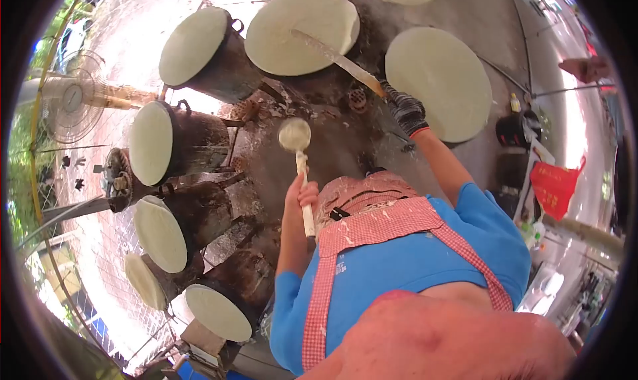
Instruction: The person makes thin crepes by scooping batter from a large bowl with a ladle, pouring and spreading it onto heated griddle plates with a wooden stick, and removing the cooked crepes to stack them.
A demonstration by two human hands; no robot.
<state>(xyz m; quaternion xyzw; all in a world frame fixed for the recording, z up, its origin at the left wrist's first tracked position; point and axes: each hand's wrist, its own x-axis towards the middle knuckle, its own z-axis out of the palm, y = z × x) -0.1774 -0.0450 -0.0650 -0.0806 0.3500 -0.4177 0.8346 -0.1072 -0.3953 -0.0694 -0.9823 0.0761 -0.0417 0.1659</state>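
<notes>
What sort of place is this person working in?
Probably a workspace for making food in batches: several dark, drum-like vessels are topped with round pale discs, the left hand holds a ladle, and the gloved right hand holds a long flat blade.

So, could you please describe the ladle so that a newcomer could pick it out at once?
Find the blue shirt and follow the left arm to the bare left hand. It grips the pale-handled ladle. The ladle's round bowl sets it apart from the long flat blade in the gloved right hand.
</notes>
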